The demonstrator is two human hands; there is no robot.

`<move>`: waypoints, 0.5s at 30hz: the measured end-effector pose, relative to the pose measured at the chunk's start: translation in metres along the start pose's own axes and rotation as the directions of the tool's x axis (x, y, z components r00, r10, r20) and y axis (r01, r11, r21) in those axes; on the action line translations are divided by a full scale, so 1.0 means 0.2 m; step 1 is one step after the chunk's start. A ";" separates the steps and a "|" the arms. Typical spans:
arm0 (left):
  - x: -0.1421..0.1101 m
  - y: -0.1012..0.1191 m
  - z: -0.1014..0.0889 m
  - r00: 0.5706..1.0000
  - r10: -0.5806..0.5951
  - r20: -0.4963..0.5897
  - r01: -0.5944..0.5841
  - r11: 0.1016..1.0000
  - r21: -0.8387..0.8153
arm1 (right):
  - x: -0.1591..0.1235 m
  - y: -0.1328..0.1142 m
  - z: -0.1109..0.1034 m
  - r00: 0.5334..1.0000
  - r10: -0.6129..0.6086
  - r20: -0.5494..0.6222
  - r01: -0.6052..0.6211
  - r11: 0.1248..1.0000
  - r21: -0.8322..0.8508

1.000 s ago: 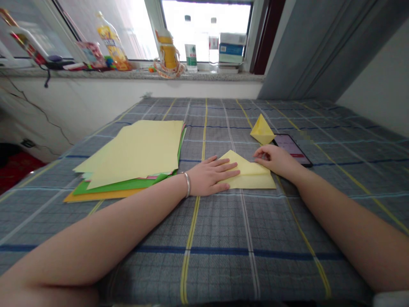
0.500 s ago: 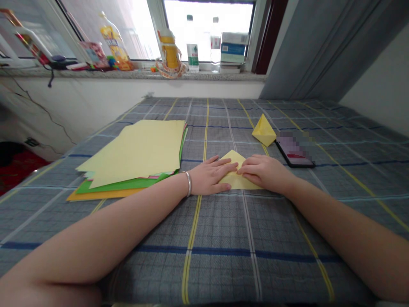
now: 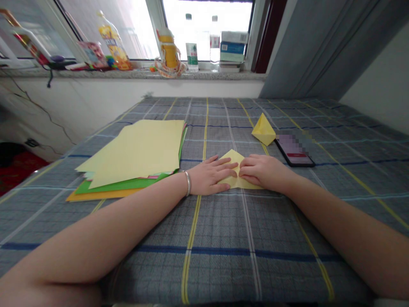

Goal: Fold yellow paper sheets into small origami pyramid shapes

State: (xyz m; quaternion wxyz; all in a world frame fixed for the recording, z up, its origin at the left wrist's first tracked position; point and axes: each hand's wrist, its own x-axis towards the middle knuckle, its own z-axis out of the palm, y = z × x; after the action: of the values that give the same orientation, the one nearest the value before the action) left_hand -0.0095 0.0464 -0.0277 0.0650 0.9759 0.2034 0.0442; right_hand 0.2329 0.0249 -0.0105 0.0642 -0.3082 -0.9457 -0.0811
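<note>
A pale yellow sheet of paper (image 3: 235,157), folded to a point, lies on the grey checked cloth (image 3: 223,238). My left hand (image 3: 211,175) rests flat on the paper's left part, fingers stretched out. My right hand (image 3: 263,171) lies flat on its right part, fingers pressing down and nearly touching the left fingertips. Most of the paper is hidden under both hands. A silver bangle (image 3: 188,183) circles my left wrist.
A stack of coloured paper sheets (image 3: 137,153) lies to the left. A folded yellow paper shape (image 3: 263,129) and a phone (image 3: 294,151) sit behind my right hand. Bottles (image 3: 191,47) and boxes (image 3: 233,49) stand on the windowsill. A curtain (image 3: 319,47) hangs at the right.
My right hand has folded the paper's right side over toward the middle and now presses it flat beside my left hand. The left hand stayed in place.
</note>
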 end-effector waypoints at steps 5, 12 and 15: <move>0.00 0.00 0.00 1.000 0.006 -0.015 -0.006 1.000 -0.008 | -0.01 0.01 -0.02 1.000 -0.015 0.010 0.014 1.000 0.008; 0.00 0.01 -0.01 1.000 -0.003 -0.004 0.003 1.000 -0.021 | -0.05 0.04 -0.07 0.997 0.015 0.081 -0.016 1.000 0.009; 0.00 0.01 -0.02 1.000 0.001 -0.001 -0.001 1.000 -0.017 | -0.07 0.05 -0.08 0.992 0.048 0.119 -0.050 0.999 0.011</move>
State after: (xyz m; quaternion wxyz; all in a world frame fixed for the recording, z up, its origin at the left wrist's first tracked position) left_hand -0.0094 0.0453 -0.0242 0.0730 0.9754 0.2028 0.0462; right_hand 0.2520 0.0221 0.0044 0.0123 -0.3350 -0.9406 -0.0543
